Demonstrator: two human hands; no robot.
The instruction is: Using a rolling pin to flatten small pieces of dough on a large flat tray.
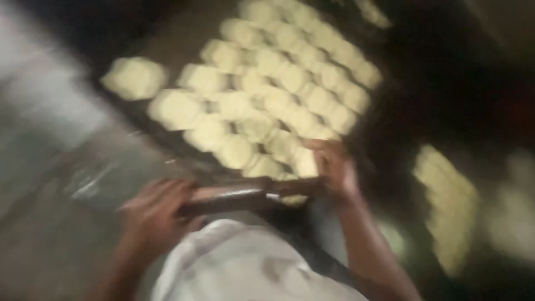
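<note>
We had our left hand [153, 209] and right hand [334, 167] clenched round the stiff rolling pin [245, 198]'s ends at nine and three o'clock, soft dough pieces [267, 95] beyond.

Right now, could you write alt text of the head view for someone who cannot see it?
Blurred view down at a person's left hand and right hand gripping the near edge of a dark tray packed with rows of pale dough pieces. One more piece lies apart at its left.
</note>
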